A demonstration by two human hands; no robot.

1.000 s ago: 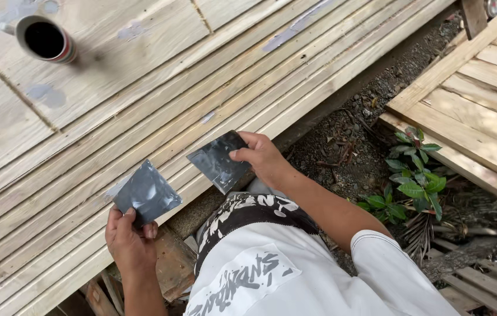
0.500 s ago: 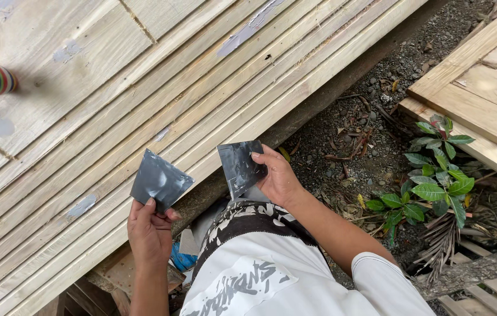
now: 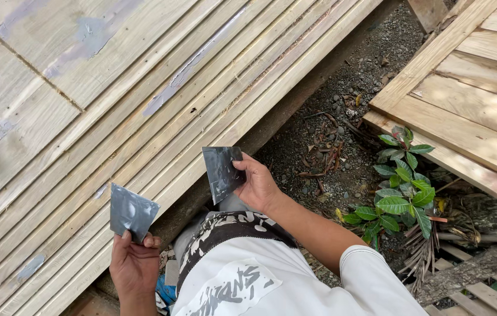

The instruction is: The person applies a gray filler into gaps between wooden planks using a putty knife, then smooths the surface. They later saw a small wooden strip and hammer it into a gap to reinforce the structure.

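Note:
My left hand [image 3: 133, 264] pinches a thin grey square scraper blade [image 3: 132, 210] by its lower edge, held just above the near edge of a large pale wooden panel [image 3: 85, 111]. My right hand [image 3: 258, 186] grips a second dark grey scraper blade [image 3: 221, 171] by its right side, over the panel's lower edge. The panel has long grooved slats and grey putty smears [image 3: 87, 35] in places. Both blades are lifted off the wood.
Bare gravelly ground [image 3: 342, 111] with twigs lies right of the panel. A small green-leaved plant [image 3: 403, 193] grows there. Another pale wooden panel [image 3: 470, 99] lies at the right. My white printed shirt [image 3: 260, 281] fills the bottom centre.
The view has swung so the can at the upper left is out of frame. Both hands with their blades have drawn back toward the panel's near edge.

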